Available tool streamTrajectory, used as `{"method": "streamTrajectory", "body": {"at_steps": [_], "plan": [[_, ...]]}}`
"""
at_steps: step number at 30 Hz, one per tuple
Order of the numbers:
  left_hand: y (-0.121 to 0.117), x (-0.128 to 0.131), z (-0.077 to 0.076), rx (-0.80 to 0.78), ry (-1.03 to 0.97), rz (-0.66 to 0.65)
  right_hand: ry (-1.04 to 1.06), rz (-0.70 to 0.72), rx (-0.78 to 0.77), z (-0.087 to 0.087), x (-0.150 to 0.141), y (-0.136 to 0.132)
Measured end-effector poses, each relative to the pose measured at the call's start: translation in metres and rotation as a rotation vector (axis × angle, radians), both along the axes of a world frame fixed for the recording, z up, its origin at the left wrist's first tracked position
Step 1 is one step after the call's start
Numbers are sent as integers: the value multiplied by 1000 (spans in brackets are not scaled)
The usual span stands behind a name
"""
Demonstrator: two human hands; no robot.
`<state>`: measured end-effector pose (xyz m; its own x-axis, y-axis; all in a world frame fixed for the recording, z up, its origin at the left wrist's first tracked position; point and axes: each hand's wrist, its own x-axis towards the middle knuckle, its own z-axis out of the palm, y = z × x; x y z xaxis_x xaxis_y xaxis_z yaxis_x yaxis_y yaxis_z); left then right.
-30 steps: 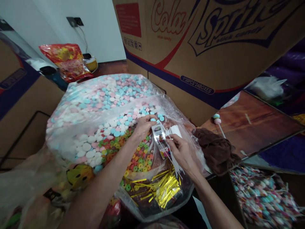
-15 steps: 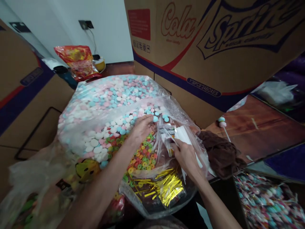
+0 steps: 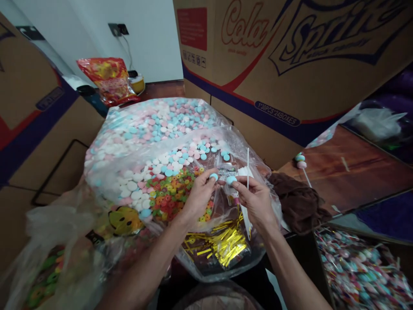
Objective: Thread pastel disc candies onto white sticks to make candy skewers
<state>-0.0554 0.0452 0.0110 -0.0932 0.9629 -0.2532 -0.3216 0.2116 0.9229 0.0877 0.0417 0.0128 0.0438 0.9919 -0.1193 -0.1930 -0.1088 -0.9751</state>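
My left hand point(image 3: 197, 194) pinches a round pale-blue candy point(image 3: 213, 176) between thumb and fingertips. Close beside it, a second blue candy point(image 3: 231, 180) is held at the fingertips of my right hand point(image 3: 256, 200). A thin white stick point(image 3: 248, 165) points upward from the right hand's fingers. Both hands hover over a see-through plastic bag holding pink, white and blue candies point(image 3: 176, 157). Below the left hand lie small coloured candy rings point(image 3: 167, 198). Gold twist ties point(image 3: 229, 245) are heaped nearest my body. White sticks point(image 3: 243, 173) lie partly hidden behind the right hand.
Large cardboard boxes point(image 3: 238, 77) stand behind and at the left. A brown cloth point(image 3: 298, 204) and a candy lollipop point(image 3: 301, 164) lie at the right. Wrapped candies point(image 3: 364, 267) fill a box at lower right. A red snack bag point(image 3: 108, 82) stands at the back.
My left hand has come away from the candy pile with a blue candy, toward the right hand. The right hand has risen slightly and now shows a blue candy and an upright stick.
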Motion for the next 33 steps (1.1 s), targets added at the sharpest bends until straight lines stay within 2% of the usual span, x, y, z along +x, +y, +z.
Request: {"method": "streamTrajectory", "body": {"at_steps": [2, 4, 7, 9, 13, 15, 21, 24, 27, 30, 33], "plan": [[-3, -2, -3, 2, 49, 7, -8, 62, -13, 3, 0, -3], [-8, -2, -5, 70, 92, 1, -35, 116, -2, 6, -5, -6], [-16, -2, -6, 156, 172, 12, -72, 135, 30, 6, -15, -8], [-21, -4, -8, 138, 179, 27, -89, 127, 29, 4, -20, -8], [-28, -9, -11, 46, 30, 28, -146, 143, 16, 0, -22, -7], [-30, -11, -13, 44, 12, 24, -220, 158, 56, -1, -22, -7], [-28, -14, -13, 116, 127, -16, -552, 167, 166, -2, -19, -9], [-26, -19, -11, 73, 62, 65, -597, 167, 199, -2, -13, -15], [-24, -27, -8, 26, -12, 175, -502, 195, 204, -3, -5, -27], [-21, -33, -6, 14, -3, 241, -444, 263, 152, -7, -1, -40], [-19, -34, -8, 51, 21, 269, -471, 309, 137, -11, -1, -48]]}}
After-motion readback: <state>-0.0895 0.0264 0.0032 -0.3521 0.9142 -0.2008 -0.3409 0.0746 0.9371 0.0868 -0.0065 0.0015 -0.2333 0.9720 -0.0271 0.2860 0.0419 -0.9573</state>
